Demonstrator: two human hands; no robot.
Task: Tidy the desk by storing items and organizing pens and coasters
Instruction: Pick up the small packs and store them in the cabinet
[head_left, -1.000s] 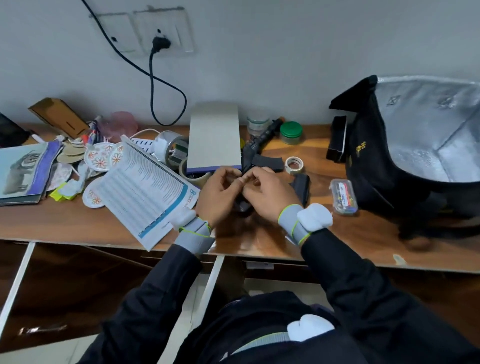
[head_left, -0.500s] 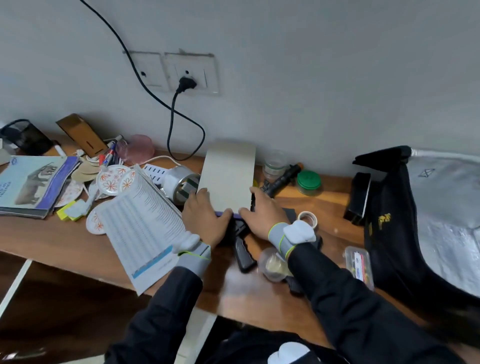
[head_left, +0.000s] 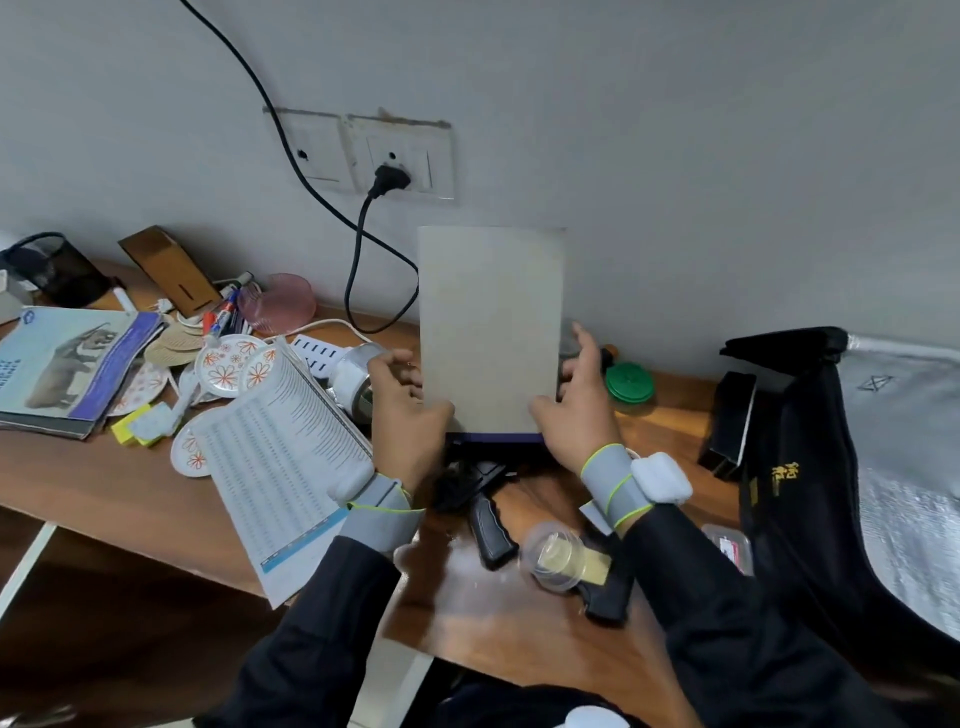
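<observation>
We are storing items: our left hand (head_left: 410, 415) and right hand (head_left: 576, 415) grip the grey pad (head_left: 491, 332) by its lower edges, upright at twelve o'clock. Next, we judge, it needs lifting clear.

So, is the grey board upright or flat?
Upright: the board stands vertical before the wall, its sides held by the left hand and right hand.

Glossy wood desk (head_left: 104, 483); matt grey card pad (head_left: 491, 332); foil-lined bag (head_left: 904, 467).
</observation>
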